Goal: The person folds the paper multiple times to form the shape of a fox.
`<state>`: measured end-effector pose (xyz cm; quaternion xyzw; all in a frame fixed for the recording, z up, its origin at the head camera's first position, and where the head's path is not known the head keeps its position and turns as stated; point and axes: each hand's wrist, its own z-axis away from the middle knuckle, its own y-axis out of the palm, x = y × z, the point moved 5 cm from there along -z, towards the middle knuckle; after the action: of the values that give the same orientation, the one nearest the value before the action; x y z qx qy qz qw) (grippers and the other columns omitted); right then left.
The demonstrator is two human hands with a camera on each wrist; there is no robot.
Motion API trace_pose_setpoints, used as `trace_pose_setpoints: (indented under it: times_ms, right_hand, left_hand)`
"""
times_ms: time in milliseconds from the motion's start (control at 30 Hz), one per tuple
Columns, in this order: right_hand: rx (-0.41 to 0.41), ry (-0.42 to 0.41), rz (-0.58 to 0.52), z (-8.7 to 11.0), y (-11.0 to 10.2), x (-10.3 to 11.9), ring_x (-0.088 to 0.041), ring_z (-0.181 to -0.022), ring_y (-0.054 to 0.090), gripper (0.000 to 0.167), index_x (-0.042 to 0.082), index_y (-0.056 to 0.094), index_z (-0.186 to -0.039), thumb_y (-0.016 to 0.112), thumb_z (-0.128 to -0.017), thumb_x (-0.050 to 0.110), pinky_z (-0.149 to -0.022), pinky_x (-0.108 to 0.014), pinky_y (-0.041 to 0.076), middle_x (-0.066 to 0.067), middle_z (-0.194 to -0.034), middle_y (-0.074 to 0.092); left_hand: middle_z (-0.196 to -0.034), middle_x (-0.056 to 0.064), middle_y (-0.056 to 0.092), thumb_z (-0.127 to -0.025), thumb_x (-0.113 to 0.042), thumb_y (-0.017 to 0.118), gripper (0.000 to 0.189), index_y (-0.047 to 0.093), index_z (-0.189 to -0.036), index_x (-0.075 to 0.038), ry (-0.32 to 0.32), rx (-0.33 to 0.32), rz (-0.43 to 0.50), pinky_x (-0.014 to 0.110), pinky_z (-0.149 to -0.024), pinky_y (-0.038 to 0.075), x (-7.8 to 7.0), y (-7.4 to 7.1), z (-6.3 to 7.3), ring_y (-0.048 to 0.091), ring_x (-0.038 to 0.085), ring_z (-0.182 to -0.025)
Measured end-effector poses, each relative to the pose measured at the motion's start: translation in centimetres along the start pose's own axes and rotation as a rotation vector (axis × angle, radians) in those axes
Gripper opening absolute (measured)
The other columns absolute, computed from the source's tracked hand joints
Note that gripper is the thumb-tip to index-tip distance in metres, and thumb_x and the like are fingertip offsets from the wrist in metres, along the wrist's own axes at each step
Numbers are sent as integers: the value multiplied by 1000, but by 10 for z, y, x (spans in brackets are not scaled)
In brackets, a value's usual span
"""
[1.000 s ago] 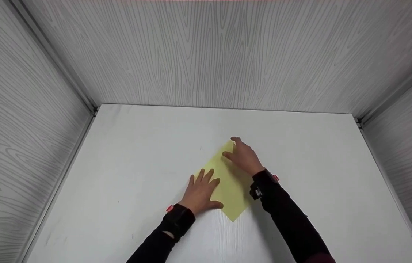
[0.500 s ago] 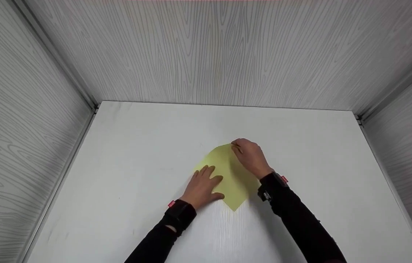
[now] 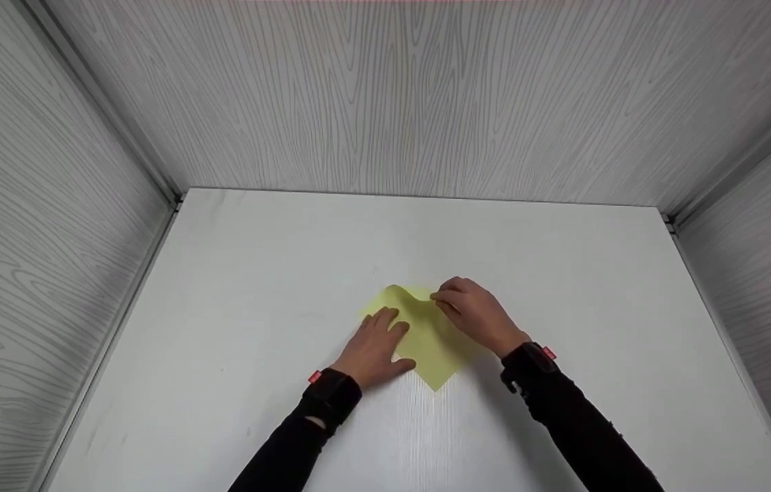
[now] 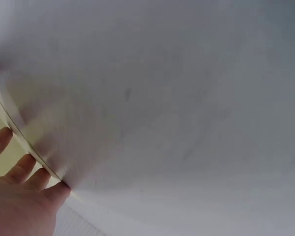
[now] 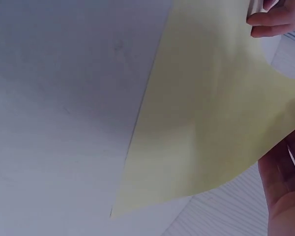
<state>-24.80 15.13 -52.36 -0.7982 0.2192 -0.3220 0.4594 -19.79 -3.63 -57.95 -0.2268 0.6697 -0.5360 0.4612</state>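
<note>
Sheet of yellow paper [image 3: 437, 352] diamond-wise on white tabletop [image 3: 276, 287]; right hand [image 3: 478, 312] pinches its raised far edge, bulk lying nearward of the grip; left hand [image 3: 372, 352], fingers spread, rests on left side.

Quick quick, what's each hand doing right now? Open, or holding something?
Left hand: open, fingers spread, resting on the yellow paper.
Right hand: closed, pinching the yellow paper's lifted edge.
</note>
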Motion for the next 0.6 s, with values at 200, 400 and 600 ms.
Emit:
trace_pose_setpoints:
  times_ms: [200, 400, 600]
  right_hand:
    - [-11, -101, 47, 12, 5, 6, -23, -95, 64, 14, 8, 81, -105, 76, -93, 4, -80, -33, 57, -7, -102, 66]
    - [-15, -170, 62, 23, 11, 8, -23, -95, 64, 15, 7, 81, -103, 79, -89, 2, -80, -31, 57, -7, -102, 66]
    - [-7, -188, 65, 32, 14, 7, -22, -91, 65, 13, 8, 81, -101, 80, -89, 3, -77, -31, 57, -6, -99, 66]
  left_hand:
    - [-161, 19, 37, -96, -50, 68, 70, 52, -150, -9, -3, 54, -43, 53, -123, 25, 2, 3, -2, 30, 37, -153]
    - [-161, 16, 37, -98, -55, 63, 71, 51, -153, -12, 13, 42, -135, 54, -122, 27, 4, 7, -5, 32, 33, -152]
    - [-156, 14, 43, -98, -58, 61, 71, 52, -152, -13, 57, 17, -185, 52, -121, 31, 4, 5, -5, 38, 30, -147]
